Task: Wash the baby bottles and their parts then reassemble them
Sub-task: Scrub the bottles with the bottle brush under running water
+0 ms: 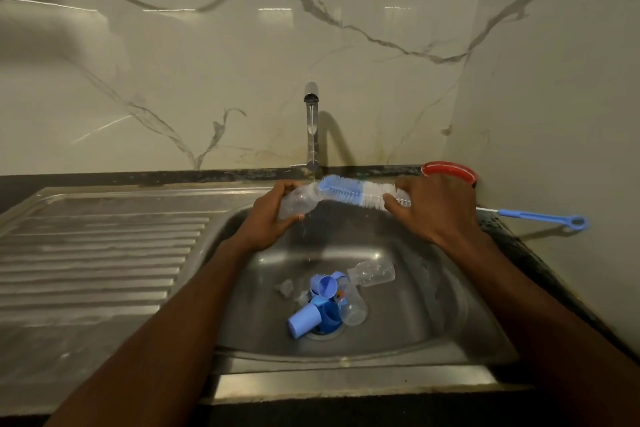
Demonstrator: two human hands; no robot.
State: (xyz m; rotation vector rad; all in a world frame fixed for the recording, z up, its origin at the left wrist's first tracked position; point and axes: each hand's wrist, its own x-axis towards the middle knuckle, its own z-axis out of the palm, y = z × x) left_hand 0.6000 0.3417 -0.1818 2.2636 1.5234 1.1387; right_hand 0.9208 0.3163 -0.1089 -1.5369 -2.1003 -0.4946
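Observation:
My left hand [268,215] grips a clear baby bottle [299,201] on its side under the tap's thin stream. My right hand [433,206] holds a blue and white bottle brush [349,191] by the base of its bristles. The brush tip is at the bottle's mouth. Down in the sink [398,333], two more clear bottles [372,273] [353,308] lie near the drain. Beside them sit several blue caps and rings [320,305] and a clear teat [285,287].
The tap [311,125] runs at the back of the sink. A ribbed steel draining board [93,250] lies to the left. A red bowl [450,172] stands at the back right corner, and a thin blue-handled brush [540,217] lies on the dark counter on the right.

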